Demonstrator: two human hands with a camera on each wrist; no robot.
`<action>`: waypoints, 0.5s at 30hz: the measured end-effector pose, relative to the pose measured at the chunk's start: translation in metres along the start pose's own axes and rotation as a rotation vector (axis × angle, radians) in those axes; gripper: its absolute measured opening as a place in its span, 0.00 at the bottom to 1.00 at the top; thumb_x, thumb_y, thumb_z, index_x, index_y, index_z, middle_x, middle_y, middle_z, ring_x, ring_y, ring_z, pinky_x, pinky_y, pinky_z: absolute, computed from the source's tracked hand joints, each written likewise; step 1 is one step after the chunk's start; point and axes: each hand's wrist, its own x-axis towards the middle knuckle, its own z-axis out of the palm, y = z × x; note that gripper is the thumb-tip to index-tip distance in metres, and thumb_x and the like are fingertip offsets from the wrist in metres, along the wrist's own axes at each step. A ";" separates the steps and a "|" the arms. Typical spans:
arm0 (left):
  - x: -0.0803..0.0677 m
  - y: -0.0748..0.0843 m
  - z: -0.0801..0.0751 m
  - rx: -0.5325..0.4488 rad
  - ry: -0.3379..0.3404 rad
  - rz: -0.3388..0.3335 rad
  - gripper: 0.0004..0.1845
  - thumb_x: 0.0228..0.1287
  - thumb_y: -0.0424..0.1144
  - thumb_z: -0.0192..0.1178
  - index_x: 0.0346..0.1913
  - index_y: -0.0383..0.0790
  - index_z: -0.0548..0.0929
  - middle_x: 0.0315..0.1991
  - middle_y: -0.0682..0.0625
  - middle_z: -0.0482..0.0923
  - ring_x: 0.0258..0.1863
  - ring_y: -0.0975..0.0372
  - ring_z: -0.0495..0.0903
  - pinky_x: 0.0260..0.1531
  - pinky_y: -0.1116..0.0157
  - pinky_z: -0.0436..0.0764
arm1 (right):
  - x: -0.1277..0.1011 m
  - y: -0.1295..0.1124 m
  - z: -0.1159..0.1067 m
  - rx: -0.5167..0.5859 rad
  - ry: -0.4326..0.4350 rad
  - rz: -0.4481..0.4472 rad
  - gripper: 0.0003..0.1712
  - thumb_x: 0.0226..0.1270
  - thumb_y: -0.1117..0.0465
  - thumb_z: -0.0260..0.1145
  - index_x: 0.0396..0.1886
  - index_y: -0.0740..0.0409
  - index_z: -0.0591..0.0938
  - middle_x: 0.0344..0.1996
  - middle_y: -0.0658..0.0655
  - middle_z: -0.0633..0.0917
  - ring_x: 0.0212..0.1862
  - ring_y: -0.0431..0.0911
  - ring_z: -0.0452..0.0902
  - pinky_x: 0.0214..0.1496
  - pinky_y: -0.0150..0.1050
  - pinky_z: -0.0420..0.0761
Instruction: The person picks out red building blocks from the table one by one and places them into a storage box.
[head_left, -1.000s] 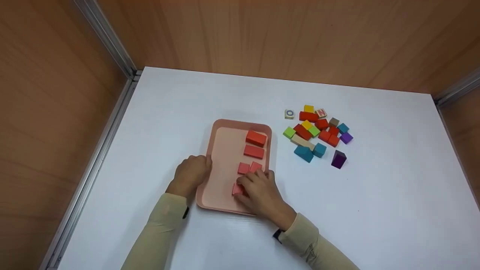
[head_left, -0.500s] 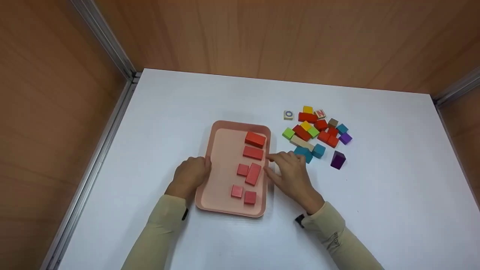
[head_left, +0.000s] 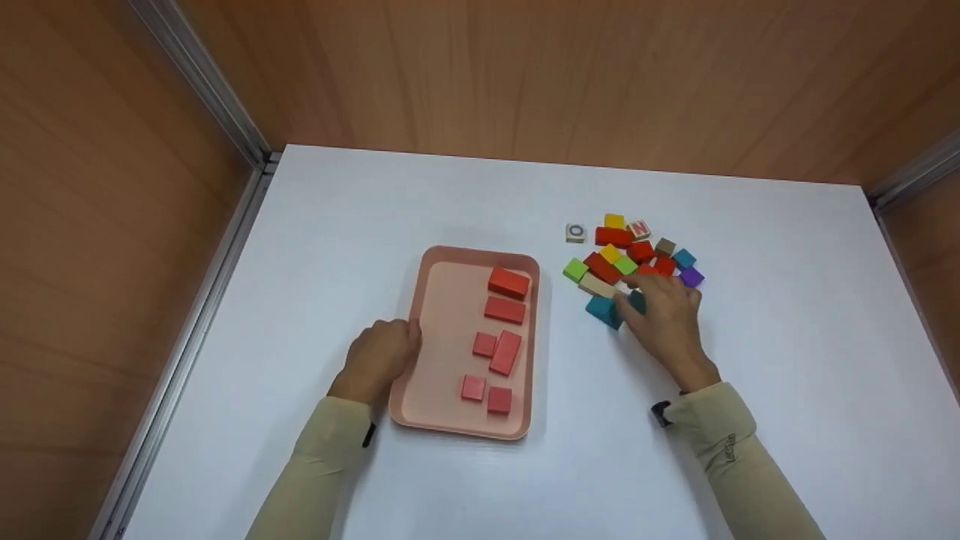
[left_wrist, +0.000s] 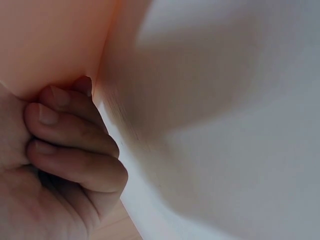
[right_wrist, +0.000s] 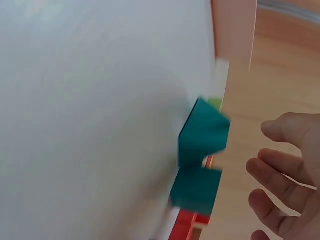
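Your left hand point(head_left: 379, 354) rests with curled fingers point(left_wrist: 75, 135) against the left rim of the pink tray point(head_left: 431, 352) on the bench. Your right hand point(head_left: 664, 319) hovers, fingers loosely spread and holding nothing, over the block pile point(head_left: 630, 259), near the teal blocks point(right_wrist: 202, 155).

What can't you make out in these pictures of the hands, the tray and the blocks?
- Head view: the right hand covers part of the block pile; whether it touches a block is unclear.
- Right wrist view: motion blur smears the teal blocks.
- Left wrist view: only curled fingers against the pink tray; the red blocks inside stay out of frame.
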 end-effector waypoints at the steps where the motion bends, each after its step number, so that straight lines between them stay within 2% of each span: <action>1: 0.000 0.000 0.000 -0.004 -0.001 0.000 0.28 0.80 0.50 0.36 0.34 0.36 0.82 0.23 0.46 0.75 0.24 0.55 0.76 0.27 0.58 0.73 | 0.002 0.006 -0.003 -0.006 0.002 0.031 0.22 0.66 0.56 0.72 0.58 0.57 0.81 0.53 0.61 0.83 0.56 0.58 0.69 0.54 0.60 0.59; 7: -0.001 0.000 0.000 -0.005 0.012 0.016 0.28 0.80 0.49 0.35 0.30 0.37 0.80 0.21 0.46 0.74 0.22 0.55 0.75 0.25 0.58 0.72 | 0.010 0.035 -0.016 -0.035 0.029 0.143 0.25 0.67 0.57 0.70 0.61 0.60 0.79 0.52 0.66 0.82 0.53 0.61 0.70 0.54 0.63 0.59; 15: -0.001 -0.002 0.000 0.003 0.046 0.064 0.29 0.80 0.48 0.35 0.25 0.39 0.78 0.19 0.48 0.72 0.21 0.56 0.74 0.25 0.58 0.73 | 0.014 0.059 -0.014 -0.048 -0.014 0.195 0.27 0.69 0.57 0.68 0.64 0.65 0.77 0.52 0.69 0.80 0.50 0.62 0.68 0.51 0.63 0.57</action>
